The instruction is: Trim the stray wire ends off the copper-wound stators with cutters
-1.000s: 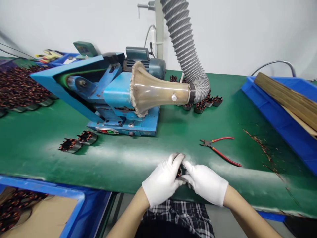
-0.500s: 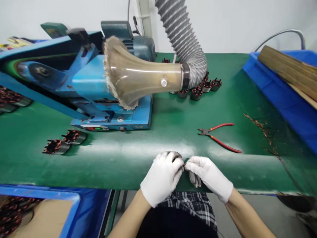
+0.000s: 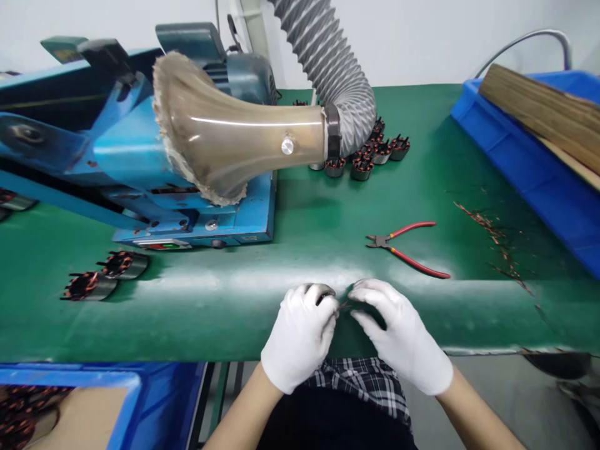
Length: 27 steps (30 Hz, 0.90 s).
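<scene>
Both my hands wear white gloves and meet at the near edge of the green table (image 3: 290,250). My left hand (image 3: 300,334) is closed around a small metal stator with copper windings (image 3: 321,292), mostly hidden by the fingers. My right hand (image 3: 398,334) pinches thin copper wire ends (image 3: 345,305) sticking out of that stator, its other fingers curled.
Red-handled cutters (image 3: 403,247) lie right of centre. A blue belt machine (image 3: 140,162) with a tan suction funnel (image 3: 225,140) and grey hose (image 3: 332,69) fills the left. Two stators (image 3: 100,275) sit at the left, several more (image 3: 365,156) behind. Blue bins (image 3: 525,162) (image 3: 89,400) flank the table; wire scraps (image 3: 497,240).
The view has swung right and down, so the machine appears larger and further left. My hands have parted a little; the right one now pulls at wire ends beside the stator.
</scene>
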Each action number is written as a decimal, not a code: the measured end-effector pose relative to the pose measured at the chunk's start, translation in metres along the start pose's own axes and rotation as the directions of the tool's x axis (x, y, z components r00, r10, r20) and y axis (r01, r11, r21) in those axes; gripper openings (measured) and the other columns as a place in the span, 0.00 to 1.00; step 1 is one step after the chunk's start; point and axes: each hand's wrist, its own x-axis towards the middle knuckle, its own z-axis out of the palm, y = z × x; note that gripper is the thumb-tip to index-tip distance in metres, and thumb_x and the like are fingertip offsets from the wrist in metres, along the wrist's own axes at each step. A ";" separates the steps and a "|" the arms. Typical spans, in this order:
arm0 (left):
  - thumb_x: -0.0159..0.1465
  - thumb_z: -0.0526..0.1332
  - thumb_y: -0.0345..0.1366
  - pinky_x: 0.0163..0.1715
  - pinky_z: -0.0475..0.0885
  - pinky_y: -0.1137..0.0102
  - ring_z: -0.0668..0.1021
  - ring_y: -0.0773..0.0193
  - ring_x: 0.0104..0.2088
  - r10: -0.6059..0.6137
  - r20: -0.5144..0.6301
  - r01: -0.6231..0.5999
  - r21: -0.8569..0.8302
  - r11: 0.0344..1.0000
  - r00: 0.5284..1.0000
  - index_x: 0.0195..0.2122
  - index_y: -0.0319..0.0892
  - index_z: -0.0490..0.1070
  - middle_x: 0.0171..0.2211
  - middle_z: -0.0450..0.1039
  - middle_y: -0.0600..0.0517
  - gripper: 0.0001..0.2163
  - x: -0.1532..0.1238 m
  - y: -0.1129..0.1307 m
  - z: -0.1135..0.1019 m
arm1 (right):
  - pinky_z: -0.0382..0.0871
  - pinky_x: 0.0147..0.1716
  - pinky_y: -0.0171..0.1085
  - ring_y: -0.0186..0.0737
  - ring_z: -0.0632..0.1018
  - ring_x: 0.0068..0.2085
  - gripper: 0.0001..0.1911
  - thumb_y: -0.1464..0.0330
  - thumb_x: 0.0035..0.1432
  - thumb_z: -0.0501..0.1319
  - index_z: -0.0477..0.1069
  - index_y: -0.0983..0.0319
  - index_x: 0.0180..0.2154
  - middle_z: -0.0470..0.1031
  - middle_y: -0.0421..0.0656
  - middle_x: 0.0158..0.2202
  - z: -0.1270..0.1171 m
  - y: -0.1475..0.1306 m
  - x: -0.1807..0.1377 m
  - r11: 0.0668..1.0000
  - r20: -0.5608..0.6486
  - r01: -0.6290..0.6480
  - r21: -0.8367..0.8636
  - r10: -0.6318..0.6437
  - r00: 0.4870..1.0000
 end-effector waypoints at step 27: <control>0.61 0.51 0.30 0.40 0.65 0.60 0.68 0.57 0.41 -0.025 -0.053 0.025 -0.006 1.000 0.998 0.37 0.43 0.65 0.41 0.67 0.49 0.07 -0.002 0.003 0.001 | 0.62 0.26 0.37 0.39 0.67 0.26 0.14 0.78 0.60 0.45 0.68 0.65 0.33 0.65 0.43 0.26 0.012 0.001 0.014 0.833 0.320 0.395 -0.388 -0.281 0.905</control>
